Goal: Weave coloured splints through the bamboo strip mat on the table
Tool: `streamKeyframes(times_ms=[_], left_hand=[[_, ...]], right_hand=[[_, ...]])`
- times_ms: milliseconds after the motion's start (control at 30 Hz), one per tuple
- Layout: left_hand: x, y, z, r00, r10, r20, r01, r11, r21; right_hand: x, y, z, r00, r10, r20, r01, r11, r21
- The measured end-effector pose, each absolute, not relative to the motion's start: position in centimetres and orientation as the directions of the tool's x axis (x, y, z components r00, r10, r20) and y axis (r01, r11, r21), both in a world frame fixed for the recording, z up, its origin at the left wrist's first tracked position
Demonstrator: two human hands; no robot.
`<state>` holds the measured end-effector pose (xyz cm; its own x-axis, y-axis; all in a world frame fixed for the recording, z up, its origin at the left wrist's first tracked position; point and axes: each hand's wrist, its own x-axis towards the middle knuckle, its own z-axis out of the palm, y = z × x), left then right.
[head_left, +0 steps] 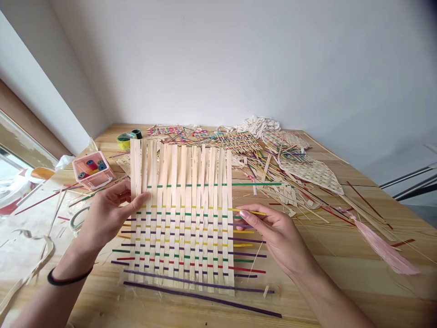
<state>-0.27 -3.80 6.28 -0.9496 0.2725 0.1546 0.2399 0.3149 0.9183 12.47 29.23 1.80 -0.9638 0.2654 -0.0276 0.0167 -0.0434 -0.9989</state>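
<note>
**Two Hands on a Pale Woven Panel**

The woven panel (pixel 184 234) stands between the two hands. The left hand (pixel 107 212) grips its left edge, thumb in front and fingers behind. The right hand (pixel 273 232), at the opposite edge, pinches the yellow strip (pixel 254 212) between thumb and fingers; whether it also catches the strip ends just below cannot be told. A green strip (pixel 252 184) crosses the panel above both hands, apart from the closer rows beneath.

A firm but light left hold should keep the upright slats from spreading. The right hand probably does best drawing the yellow strip level, without bending it, and settling it evenly against its neighbour.
</note>
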Motion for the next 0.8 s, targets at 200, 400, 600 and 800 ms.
streamKeyframes(times_ms=[200,400,600,800], left_hand=[[0.0,-3.9,6.1,-0.935,0.293,0.2,0.294,0.326,0.899],[0.1,-4.1,6.4,-0.919,0.318,0.232,0.32,0.259,0.911],[0.0,-4.5,6.7,-0.892,0.376,0.251,0.344,0.204,0.916],[0.1,-4.4,7.0,-0.884,0.367,0.288,0.387,0.234,0.892]], right_hand=[[12.6,29.1,2.2,-0.955,0.291,-0.055,0.032,-0.084,-0.996],[12.5,30.2,2.0,-0.945,0.326,-0.033,-0.032,-0.192,-0.981],[12.1,31.7,2.5,-0.943,0.332,0.02,-0.097,-0.218,-0.971],[12.1,33.1,3.1,-0.915,0.398,0.072,-0.183,-0.247,-0.952]])
